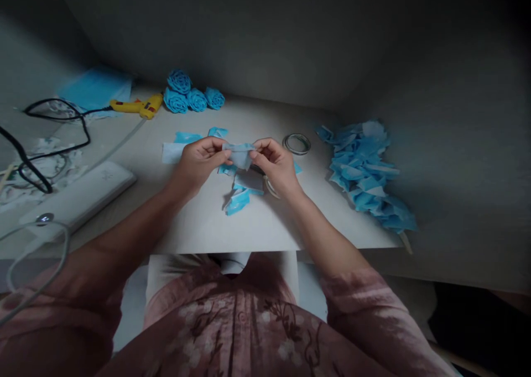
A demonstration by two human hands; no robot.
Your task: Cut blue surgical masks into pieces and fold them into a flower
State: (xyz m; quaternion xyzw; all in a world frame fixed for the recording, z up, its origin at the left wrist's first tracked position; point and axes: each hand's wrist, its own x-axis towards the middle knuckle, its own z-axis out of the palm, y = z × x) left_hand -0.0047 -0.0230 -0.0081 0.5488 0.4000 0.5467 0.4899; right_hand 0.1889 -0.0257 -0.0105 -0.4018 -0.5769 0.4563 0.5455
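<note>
At the centre of the frame, the left hand [201, 160] and right hand [277, 162], both nearly closed, pinched a pale piece [240, 158] by its ends, seemingly to keep it taut above blue scraps [238, 202].

The glue gun [146, 108] is smooth plastic; to the right of it, crinkled matt roses [176, 101], a thin cloth-like held piece [240, 158] and a glossy metal-looking ring [297, 153].

Dim scene; tabletop [199, 228] brightest, wall [249, 40] murky, soft shadows, outer edges blurred.
</note>
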